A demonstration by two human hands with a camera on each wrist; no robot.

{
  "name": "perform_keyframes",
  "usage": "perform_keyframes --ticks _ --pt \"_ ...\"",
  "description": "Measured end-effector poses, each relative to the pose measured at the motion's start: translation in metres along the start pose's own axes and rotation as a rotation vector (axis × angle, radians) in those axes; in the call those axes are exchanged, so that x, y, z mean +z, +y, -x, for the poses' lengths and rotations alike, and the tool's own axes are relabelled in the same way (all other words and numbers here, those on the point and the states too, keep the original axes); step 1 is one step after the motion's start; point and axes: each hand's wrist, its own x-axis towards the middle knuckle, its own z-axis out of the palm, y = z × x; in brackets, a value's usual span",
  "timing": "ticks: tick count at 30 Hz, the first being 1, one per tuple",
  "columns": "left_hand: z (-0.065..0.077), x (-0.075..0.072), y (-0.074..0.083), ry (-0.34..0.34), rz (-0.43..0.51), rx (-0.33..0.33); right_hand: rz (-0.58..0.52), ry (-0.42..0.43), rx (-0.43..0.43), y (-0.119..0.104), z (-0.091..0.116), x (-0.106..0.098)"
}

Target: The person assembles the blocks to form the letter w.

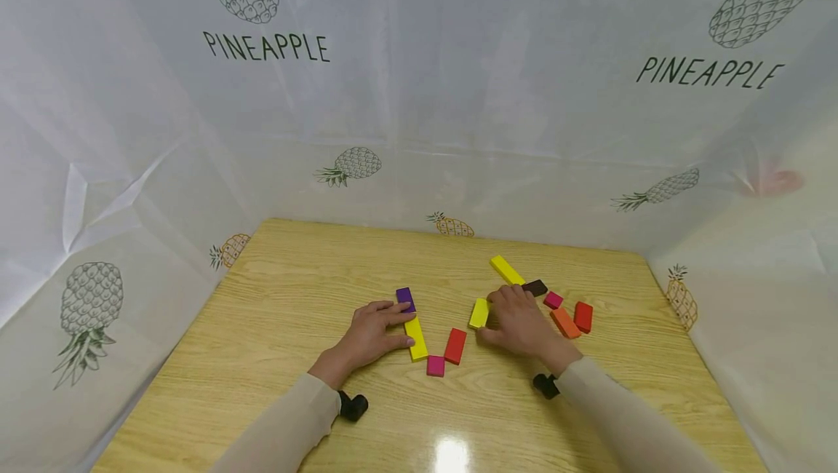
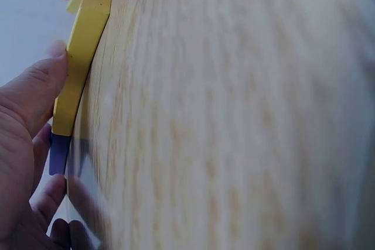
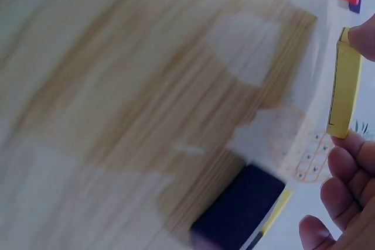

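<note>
My left hand (image 1: 370,332) lies over a purple block (image 1: 404,295) and a long yellow block (image 1: 417,346) set end to end, its fingers spread and touching them. In the left wrist view the thumb rests along the side of the yellow block. A pink square block (image 1: 435,366) sits at that block's near end, and a red block (image 1: 455,346) slants away from it on the right. My right hand (image 1: 521,324) pinches a shorter yellow block (image 1: 479,313) between thumb and fingertips, beyond the red one. In the right wrist view this yellow block (image 3: 344,89) is held by its two ends.
Right of and beyond my right hand lie another long yellow block (image 1: 505,269), a dark block (image 1: 536,288), a pink block (image 1: 553,300), an orange block (image 1: 565,323) and a red block (image 1: 583,317). White pineapple-printed sheeting (image 1: 419,94) surrounds the wooden table (image 1: 314,262).
</note>
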Motion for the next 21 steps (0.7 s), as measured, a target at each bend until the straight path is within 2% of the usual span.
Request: perform_keyframes --ticks 5,21 --pt "0.0 0.0 -0.001 0.003 -0.004 0.002 0.012 0.01 -0.038 -0.008 -0.005 0.002" --pt "0.0 -0.002 0.0 -0.013 -0.001 -0.001 0.044 -0.052 -0.042 -0.016 -0.02 0.006"
